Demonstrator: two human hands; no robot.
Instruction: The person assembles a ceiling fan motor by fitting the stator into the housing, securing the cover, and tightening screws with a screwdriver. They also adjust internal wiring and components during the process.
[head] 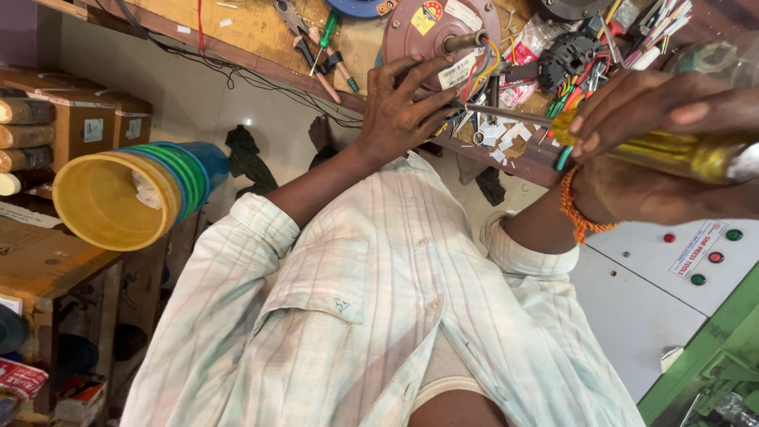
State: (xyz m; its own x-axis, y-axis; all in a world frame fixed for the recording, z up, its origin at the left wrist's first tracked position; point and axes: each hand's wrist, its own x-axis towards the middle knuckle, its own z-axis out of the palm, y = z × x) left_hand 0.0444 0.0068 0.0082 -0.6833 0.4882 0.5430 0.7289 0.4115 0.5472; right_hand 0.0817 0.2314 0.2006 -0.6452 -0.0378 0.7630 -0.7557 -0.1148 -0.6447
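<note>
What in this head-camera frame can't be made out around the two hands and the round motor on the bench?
- Screwdriver tip: head view, hidden behind the left hand, so its contact with the round motor is unclear.
- Motor's top: cut off by the upper edge.
- Right hand: close and blurred; grip detail lost.
- Bench clutter: small parts too tangled to identify.

Motor housing flanked by both hands on the tabletop

The left hand (403,103) is laid against the motor housing (439,39) on the tabletop (253,32); a screwdriver (632,142) is gripped in the right hand (656,119) to its right; stacked buckets (130,194) are set far left.
</note>
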